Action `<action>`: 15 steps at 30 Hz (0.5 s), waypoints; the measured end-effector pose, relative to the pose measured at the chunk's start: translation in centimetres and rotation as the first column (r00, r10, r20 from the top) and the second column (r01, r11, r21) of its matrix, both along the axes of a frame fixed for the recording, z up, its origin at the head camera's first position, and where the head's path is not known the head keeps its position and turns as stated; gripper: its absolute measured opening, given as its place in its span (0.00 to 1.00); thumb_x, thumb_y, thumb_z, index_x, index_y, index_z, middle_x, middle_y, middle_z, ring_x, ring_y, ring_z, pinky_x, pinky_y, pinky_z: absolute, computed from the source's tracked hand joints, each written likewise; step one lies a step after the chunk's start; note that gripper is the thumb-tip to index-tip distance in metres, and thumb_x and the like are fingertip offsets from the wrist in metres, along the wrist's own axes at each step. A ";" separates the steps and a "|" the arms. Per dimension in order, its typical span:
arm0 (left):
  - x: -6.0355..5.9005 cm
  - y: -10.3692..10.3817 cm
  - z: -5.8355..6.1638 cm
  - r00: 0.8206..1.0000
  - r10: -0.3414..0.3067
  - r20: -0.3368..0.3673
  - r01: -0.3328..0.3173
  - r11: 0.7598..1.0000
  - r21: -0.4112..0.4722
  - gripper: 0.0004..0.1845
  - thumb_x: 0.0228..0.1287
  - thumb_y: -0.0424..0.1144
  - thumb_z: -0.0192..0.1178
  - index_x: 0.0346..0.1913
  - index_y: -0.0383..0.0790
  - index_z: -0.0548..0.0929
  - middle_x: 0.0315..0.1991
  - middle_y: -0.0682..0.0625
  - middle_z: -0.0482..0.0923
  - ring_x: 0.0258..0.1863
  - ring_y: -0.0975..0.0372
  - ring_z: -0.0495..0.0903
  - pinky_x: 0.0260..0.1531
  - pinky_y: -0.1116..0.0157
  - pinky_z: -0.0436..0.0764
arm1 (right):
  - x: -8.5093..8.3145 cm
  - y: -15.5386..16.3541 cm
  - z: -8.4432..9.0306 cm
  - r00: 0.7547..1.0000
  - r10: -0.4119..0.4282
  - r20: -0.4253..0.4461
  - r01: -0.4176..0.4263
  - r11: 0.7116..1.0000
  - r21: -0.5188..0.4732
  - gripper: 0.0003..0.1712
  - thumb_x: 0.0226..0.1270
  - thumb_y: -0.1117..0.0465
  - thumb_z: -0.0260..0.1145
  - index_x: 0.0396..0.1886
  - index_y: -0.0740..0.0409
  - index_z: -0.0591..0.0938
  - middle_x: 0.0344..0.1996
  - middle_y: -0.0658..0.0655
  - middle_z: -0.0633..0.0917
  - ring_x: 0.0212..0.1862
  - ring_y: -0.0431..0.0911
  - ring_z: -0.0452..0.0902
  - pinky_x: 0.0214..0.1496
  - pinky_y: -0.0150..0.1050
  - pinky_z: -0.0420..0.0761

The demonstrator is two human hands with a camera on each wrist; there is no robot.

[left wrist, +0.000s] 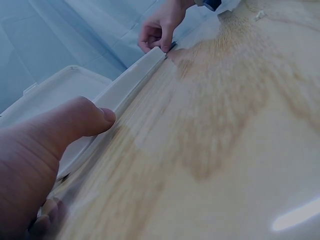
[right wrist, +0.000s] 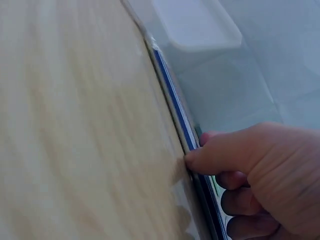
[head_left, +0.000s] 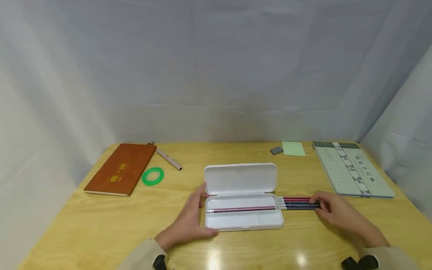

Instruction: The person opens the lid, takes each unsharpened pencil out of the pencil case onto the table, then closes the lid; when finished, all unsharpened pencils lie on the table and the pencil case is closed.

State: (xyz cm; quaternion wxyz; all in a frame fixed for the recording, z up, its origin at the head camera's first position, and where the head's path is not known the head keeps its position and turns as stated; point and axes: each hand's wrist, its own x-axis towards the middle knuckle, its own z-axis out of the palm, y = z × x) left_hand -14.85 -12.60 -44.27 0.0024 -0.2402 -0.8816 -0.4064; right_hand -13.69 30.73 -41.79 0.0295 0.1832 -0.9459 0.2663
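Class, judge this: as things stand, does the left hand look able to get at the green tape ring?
Probably yes. The left hand rests on the open pencil case's left end, and only bare table lies between it and the green tape ring.

Both forearms, in beige sleeves, come in low from the near edge and angle toward each other. The left hand (head_left: 190,219) lies flat and relaxed, palm turned inward, fingers straight and pointing away from the body, its thumb (left wrist: 80,120) stretched out along the side. The right hand (head_left: 332,210) sits palm down with its fingers (right wrist: 240,195) curled under and its thumb pressed in from the near side, forming a pinching grip low on the tabletop.
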 end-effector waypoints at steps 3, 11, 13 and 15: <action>0.0 0.0 -0.2 1.000 0.007 -0.007 -0.007 1.000 -0.001 0.71 0.30 0.49 0.80 0.77 0.48 0.44 0.60 0.53 0.67 0.49 0.63 0.68 0.52 0.63 0.74 | -0.1 -1.0 0.1 0.999 0.043 0.032 -0.043 0.999 -0.003 0.13 0.56 0.71 0.66 0.39 0.54 0.80 0.17 0.41 0.68 0.20 0.30 0.60 0.22 0.29 0.65; 0.0 -0.1 -0.1 1.000 0.001 0.001 -0.001 1.000 -0.010 0.70 0.31 0.50 0.80 0.77 0.47 0.43 0.60 0.52 0.66 0.49 0.63 0.68 0.52 0.63 0.74 | -0.9 -4.3 0.5 0.990 0.140 0.034 -0.138 0.990 -0.041 0.10 0.61 0.67 0.65 0.41 0.51 0.80 0.17 0.41 0.68 0.20 0.30 0.59 0.23 0.28 0.66; 0.0 -0.1 -0.1 1.000 0.003 0.003 -0.003 1.000 -0.011 0.70 0.31 0.50 0.80 0.77 0.48 0.43 0.61 0.52 0.66 0.49 0.63 0.68 0.52 0.62 0.74 | -1.3 -5.3 0.4 0.985 0.171 -0.004 -0.171 0.983 -0.062 0.09 0.62 0.67 0.65 0.40 0.51 0.80 0.17 0.40 0.68 0.20 0.29 0.59 0.23 0.28 0.67; 0.1 -0.1 -0.1 1.000 0.003 0.003 -0.003 1.000 -0.015 0.70 0.31 0.51 0.80 0.77 0.48 0.43 0.61 0.52 0.66 0.49 0.63 0.68 0.52 0.62 0.74 | -1.7 -6.4 0.4 0.979 0.200 -0.029 -0.202 0.977 -0.070 0.07 0.63 0.65 0.65 0.39 0.50 0.81 0.17 0.39 0.68 0.20 0.29 0.59 0.22 0.28 0.67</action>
